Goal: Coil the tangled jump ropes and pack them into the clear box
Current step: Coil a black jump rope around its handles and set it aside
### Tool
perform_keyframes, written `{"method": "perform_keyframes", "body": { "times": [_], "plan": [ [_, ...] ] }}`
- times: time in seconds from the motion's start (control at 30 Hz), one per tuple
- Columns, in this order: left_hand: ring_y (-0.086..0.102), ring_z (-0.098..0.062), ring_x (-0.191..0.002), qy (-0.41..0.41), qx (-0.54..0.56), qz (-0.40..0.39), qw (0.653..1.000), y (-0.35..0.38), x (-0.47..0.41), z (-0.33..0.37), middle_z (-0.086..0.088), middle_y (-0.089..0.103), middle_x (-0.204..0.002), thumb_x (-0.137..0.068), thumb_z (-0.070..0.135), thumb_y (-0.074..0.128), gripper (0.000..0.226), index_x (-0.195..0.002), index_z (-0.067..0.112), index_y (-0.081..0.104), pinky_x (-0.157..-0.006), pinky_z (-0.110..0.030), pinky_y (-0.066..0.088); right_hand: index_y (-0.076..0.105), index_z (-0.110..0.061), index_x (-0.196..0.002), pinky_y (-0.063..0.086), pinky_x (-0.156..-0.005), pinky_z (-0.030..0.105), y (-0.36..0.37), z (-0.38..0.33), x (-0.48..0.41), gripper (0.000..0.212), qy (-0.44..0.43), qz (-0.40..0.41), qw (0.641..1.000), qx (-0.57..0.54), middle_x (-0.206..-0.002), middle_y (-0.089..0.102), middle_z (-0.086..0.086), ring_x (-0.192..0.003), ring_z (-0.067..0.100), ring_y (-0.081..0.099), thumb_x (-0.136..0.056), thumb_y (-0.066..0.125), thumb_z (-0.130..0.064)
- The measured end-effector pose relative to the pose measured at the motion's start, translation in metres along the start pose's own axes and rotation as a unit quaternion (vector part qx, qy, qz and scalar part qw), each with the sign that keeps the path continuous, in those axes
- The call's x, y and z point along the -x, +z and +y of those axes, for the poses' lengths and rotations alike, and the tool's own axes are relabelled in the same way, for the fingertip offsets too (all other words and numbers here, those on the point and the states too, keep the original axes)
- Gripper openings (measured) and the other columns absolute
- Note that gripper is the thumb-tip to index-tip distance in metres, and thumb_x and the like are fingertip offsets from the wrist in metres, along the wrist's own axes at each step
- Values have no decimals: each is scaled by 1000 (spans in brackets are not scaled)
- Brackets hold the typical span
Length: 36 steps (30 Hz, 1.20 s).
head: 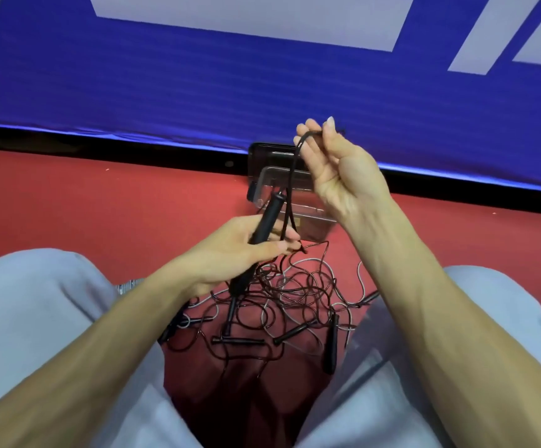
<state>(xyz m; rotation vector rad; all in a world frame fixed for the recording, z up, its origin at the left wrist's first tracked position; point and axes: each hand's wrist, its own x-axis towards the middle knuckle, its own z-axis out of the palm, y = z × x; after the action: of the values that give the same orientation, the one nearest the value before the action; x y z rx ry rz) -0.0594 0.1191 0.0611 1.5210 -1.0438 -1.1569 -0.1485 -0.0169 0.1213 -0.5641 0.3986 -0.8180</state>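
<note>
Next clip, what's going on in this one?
A seated person is working on one jump rope. Their left hand grips a black handle, while the right hand, raised higher, pinches a loop of the cord. The other ropes lie in a tangled pile on the red floor between the person's legs. The clear box sits beyond the hands; no coiled rope shows in it.

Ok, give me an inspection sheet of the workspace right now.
Surface: red floor, ropes lying on it between the knees.
Job's things: ropes tangled, uncoiled; clear box beyond them, against the banner.
Clutter: dark object behind box, kind unclear.
Grippers: left hand grips handle; right hand, raised, pinches its rope.
Cables: nothing seen apart from the ropes.
Surroundings: blue banner ahead; grey trousers either side.
</note>
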Motion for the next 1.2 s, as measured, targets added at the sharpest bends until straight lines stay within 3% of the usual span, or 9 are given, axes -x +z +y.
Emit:
{"method": "perform_keyframes", "body": {
  "times": [0.17,0.27,0.37,0.47,0.63,0.77,0.93,1.07,1.2],
  "plan": [
    [74,-18,-89,43,87,136,986,2,-6,0,-4,77,-87,-97,5,57,9,-96,12,64,-80,-26,58,54,5,-102,61,-66,35,-8,-2,-6,17,8,17,1000,-8,-87,69,23,-76,31,73,-100,50,-12],
    [74,-26,-92,84,178,195,961,-6,-6,6,-8,76,-90,-97,3,55,10,-98,10,62,-84,-33,59,52,1,-113,61,-71,36,-12,3,-7,24,40,6,994,97,-101,69,20,-84,33,72,-102,47,-19],
    [72,-27,-98,117,298,204,925,-18,-5,15,-8,75,-92,-98,3,51,11,-98,10,59,-89,-37,58,59,-6,-108,60,-79,35,-12,10,-6,19,63,-18,965,255,-106,69,16,-90,31,72,-98,43,-4],
    [72,-24,-99,142,419,190,876,-28,-3,23,-4,75,-90,-99,4,47,12,-96,12,56,-88,-37,58,64,-8,-99,53,-94,38,-11,23,-5,40,88,-93,909,396,-108,70,16,-104,32,67,-83,35,13],
    [72,-18,-101,163,514,152,828,-39,3,30,2,74,-90,-100,10,45,14,-92,15,55,-83,-32,59,67,-7,-99,46,-77,16,-23,50,-4,17,61,-241,736,630,-91,67,2,-81,5,58,-89,59,4],
    [71,-18,-102,169,539,149,811,-46,4,31,1,74,-92,-100,12,46,12,-94,14,56,-89,-32,58,68,-17,-83,49,-73,26,-34,57,-11,15,24,-203,660,723,-77,68,-6,-67,4,58,-93,60,-9],
    [70,-23,-106,156,464,183,853,-47,0,26,-10,73,-108,-103,14,45,13,-107,9,56,-90,-33,57,65,-9,-73,49,-53,17,-26,50,-10,17,-65,-69,711,697,-67,70,6,-52,6,62,-90,66,-13],
    [69,-14,-107,121,182,247,944,-33,-8,9,-5,72,-112,-101,13,52,15,-113,14,60,-98,-30,51,66,-20,-70,59,-56,30,-14,41,-6,19,-116,-31,788,604,-59,68,-1,-54,18,69,-85,72,-12],
    [64,-1,-105,102,7,223,969,-26,-13,0,9,71,-108,-99,13,55,18,-107,27,65,-92,-18,45,67,-7,-78,60,-58,35,-4,30,1,12,-139,-6,853,503,-69,72,14,-58,28,70,-85,73,-15]
  ]
}}
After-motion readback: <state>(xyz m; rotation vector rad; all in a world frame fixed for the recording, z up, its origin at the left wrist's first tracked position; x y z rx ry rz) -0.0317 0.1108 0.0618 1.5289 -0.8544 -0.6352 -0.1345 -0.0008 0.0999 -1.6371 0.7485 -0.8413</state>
